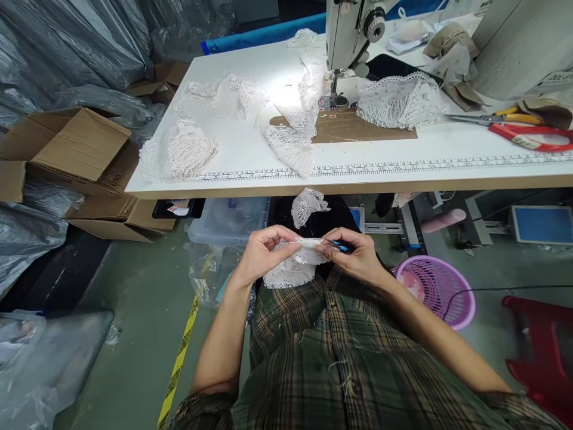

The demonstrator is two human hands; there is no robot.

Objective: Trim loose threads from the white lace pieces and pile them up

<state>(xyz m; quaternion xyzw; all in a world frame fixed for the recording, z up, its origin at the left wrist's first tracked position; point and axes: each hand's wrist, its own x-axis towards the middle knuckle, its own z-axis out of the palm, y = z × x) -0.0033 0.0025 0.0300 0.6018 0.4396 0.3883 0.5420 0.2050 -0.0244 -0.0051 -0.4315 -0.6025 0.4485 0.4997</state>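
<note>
Between my hands, just below the table edge, is a piece of white lace fabric (290, 275). My left hand (271, 254) pinches its left end between thumb and fingers. With thumb and fingertips, my right hand (353, 254) grips the right end; a small blue thing (341, 245) shows among its fingers, mostly hidden. Part of the lace drapes over my lap. Another bit of white lace (308, 206) lies on dark cloth just beyond my hands. Above, a strip of white lace (293, 134) trails across the white sewing table (250, 173) near the sewing machine (347, 42).
On the table, a lace heap (183, 149) sits left and more lace (400, 100) right, near red-handled scissors (530, 136). A ruler strip (380, 170) runs along the front edge. A purple basket (447, 292) and red stool (541, 358) stand right; cardboard boxes (80, 143) left.
</note>
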